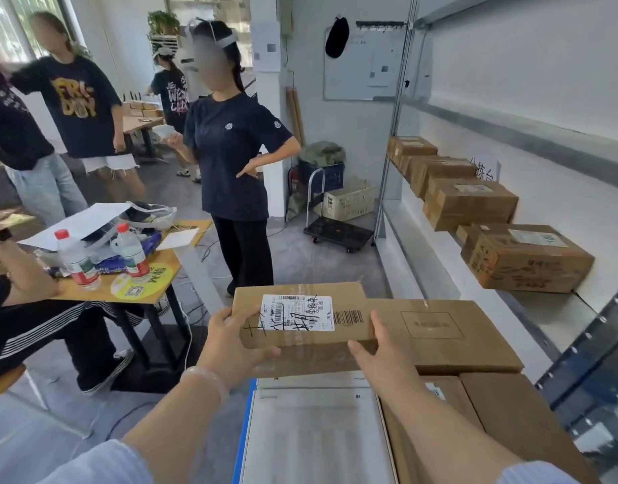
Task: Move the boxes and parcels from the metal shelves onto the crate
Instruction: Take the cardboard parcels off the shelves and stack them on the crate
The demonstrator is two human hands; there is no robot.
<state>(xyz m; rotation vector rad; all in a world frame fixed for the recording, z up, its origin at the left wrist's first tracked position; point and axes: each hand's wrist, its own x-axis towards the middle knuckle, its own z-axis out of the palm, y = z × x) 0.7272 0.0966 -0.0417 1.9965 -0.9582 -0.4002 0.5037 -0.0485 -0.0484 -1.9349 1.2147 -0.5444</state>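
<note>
Labelled box held over the pile.
Head view: left hand [230, 344] and right hand [380, 351] grip the labelled box [300, 317] at its ends, just above the stacked boxes [440, 340]. I think it is best lowered flat, with edges aligned.

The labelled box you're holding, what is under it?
Under the labelled box lies a wider flat carton, on a white parcel and brown boxes. Whatever carries the stack is covered.

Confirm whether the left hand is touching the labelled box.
Touching. The head view shows the left hand with fingers curled over the left end of the labelled box and its thumb against the near edge.
</note>
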